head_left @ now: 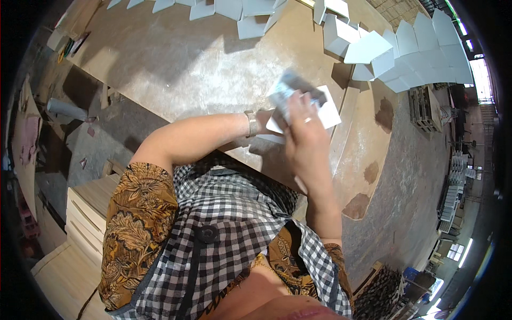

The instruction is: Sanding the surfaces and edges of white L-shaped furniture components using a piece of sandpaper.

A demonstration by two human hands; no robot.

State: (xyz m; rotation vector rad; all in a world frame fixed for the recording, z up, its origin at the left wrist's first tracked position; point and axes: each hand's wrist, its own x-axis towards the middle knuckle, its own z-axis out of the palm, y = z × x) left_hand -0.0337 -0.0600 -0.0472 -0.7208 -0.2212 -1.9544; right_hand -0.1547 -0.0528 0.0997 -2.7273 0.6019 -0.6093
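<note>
A white flat-sided piece [330, 109] is in front of me above the table. My left hand [265, 120], with a watch band [252, 124] at the wrist, reaches behind it and grips it; its fingers are mostly hidden. Over the piece's face is my right hand [308, 125], with a ring on one finger, closed on a crumpled-looking pale blue and grey pad or cloth [290, 88]. Motion smears this pad, so its exact kind cannot be made out.
The brown worktable [176, 58] carries white dust. Several white angular pieces [368, 48] stand along its far and right sides. A wooden drawer unit [85, 213] is at my lower left, a grey pipe [66, 109] farther left. Wooden pallets [424, 109] stand on the right-hand floor.
</note>
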